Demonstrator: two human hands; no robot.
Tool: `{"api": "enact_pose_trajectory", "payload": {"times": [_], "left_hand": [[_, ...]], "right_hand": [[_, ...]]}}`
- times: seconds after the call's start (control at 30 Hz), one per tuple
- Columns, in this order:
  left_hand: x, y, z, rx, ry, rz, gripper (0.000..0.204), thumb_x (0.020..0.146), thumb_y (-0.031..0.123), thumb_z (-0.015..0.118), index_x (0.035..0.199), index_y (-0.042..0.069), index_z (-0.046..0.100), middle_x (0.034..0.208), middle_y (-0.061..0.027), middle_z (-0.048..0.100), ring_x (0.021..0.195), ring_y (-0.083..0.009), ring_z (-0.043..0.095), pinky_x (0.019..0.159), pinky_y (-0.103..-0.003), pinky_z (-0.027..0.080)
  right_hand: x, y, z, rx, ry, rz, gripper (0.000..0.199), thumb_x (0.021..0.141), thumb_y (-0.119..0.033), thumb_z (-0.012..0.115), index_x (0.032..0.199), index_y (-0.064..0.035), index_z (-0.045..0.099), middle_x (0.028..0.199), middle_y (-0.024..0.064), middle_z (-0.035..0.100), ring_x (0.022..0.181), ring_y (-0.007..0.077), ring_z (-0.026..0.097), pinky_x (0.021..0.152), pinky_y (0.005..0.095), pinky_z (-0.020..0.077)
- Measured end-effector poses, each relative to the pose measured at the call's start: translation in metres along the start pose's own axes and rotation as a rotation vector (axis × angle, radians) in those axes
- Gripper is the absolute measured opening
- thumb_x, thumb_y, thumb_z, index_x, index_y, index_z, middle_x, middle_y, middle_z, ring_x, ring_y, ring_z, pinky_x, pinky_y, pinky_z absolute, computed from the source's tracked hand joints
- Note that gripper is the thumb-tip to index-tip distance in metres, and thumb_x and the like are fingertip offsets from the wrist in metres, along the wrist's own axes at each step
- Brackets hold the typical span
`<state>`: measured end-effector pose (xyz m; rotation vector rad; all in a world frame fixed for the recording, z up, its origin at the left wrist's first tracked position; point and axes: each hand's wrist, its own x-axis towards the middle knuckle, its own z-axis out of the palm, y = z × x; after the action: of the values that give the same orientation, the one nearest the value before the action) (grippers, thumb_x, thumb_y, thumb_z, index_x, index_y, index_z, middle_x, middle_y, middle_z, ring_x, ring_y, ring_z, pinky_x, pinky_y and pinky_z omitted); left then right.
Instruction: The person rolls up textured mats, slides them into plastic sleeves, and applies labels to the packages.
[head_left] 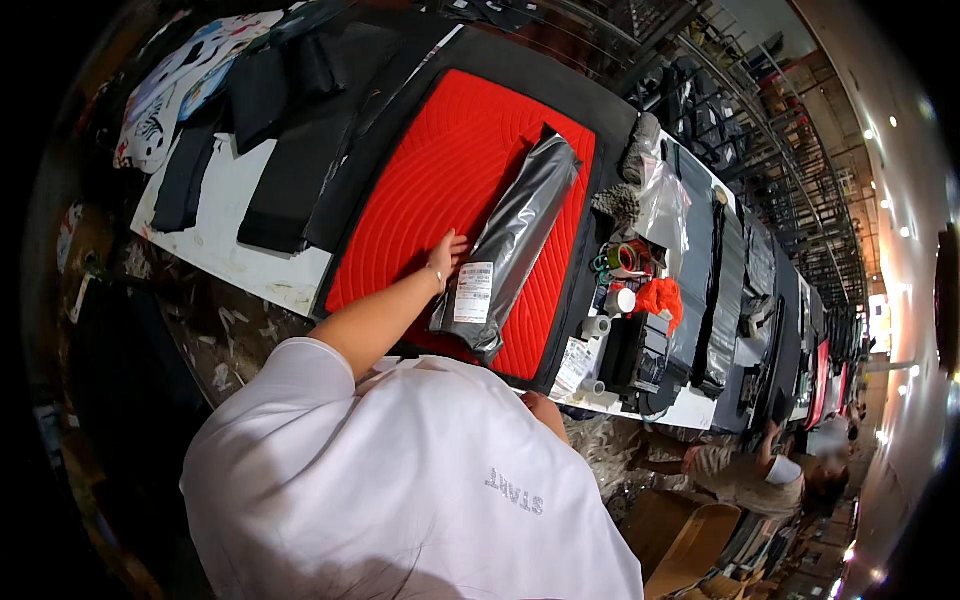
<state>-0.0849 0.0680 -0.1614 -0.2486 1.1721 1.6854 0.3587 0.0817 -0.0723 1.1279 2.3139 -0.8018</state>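
Note:
A long grey plastic parcel (pixel 525 226) with a white label (pixel 473 292) lies slantwise on a red quilted mat (pixel 400 210) with a black border. My left hand (pixel 447 254) reaches over the red mat, right beside the parcel's left edge. Its fingers are stretched out and it holds nothing; whether the fingertips touch the parcel I cannot tell. Of my right arm only a bit of bare skin (pixel 546 412) shows at the table's front edge, past my white shirt. The fingers of that hand are hidden.
Folded black mats (pixel 300 190) lie on the white table (pixel 225 210) at left. Right of the red mat sit tape rolls (pixel 630 258), white paper rolls (pixel 619 300), an orange-red bag (pixel 660 299) and more grey parcels (pixel 722 300). Another person (pixel 750 478) stands along the table, near a cardboard box (pixel 690 550).

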Motion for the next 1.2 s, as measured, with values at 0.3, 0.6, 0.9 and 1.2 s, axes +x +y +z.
{"api": "enact_pose_trajectory", "payload": {"times": [0.3, 0.6, 0.9, 1.2], "left_hand": [[0.039, 0.017, 0.102, 1.404, 0.171, 0.212, 0.134, 0.06, 0.062, 0.086, 0.158, 0.004, 0.017, 0.159, -0.0253, 0.031, 0.145, -0.0403, 0.035, 0.118, -0.046, 0.032], [0.03, -0.018, 0.148, 0.461, 0.008, 0.171, 0.109, 0.057, 0.028, 0.095, 0.143, -0.009, 0.038, 0.141, -0.0237, 0.053, 0.123, -0.0327, 0.057, 0.105, -0.042, 0.047], [-0.111, -0.107, 0.167, 0.264, -0.737, -0.355, 0.075, 0.079, 0.031, 0.084, 0.138, -0.003, 0.052, 0.136, -0.0141, 0.06, 0.13, -0.025, 0.051, 0.114, -0.04, 0.034], [-0.163, -0.042, 0.113, 1.097, -1.511, -0.121, 0.064, 0.095, 0.048, 0.064, 0.134, -0.003, 0.059, 0.132, -0.0148, 0.064, 0.121, -0.0238, 0.06, 0.105, -0.04, 0.046]], "right_hand": [[0.0, 0.007, 0.019, 0.253, 0.066, -0.017, 0.057, 0.094, -0.048, 0.06, 0.133, -0.0072, 0.05, 0.114, 0.012, 0.063, 0.104, 0.0283, 0.063, 0.088, 0.0424, 0.0526], [0.04, 0.015, 0.053, 1.257, 0.171, -0.139, 0.07, 0.095, -0.057, 0.059, 0.143, -0.0078, 0.042, 0.119, 0.01, 0.059, 0.107, 0.0263, 0.061, 0.091, 0.0425, 0.0513], [-0.056, 0.049, 0.012, 2.104, 0.72, -0.034, 0.065, 0.087, -0.068, 0.06, 0.137, -0.0269, 0.053, 0.132, 0.008, 0.06, 0.121, 0.0316, 0.056, 0.101, 0.0639, 0.0417], [0.004, 0.064, 0.033, 1.895, 0.602, 0.405, 0.062, 0.088, -0.062, 0.059, 0.136, -0.0228, 0.055, 0.128, 0.008, 0.062, 0.119, 0.0315, 0.057, 0.102, 0.0578, 0.0436]]}}
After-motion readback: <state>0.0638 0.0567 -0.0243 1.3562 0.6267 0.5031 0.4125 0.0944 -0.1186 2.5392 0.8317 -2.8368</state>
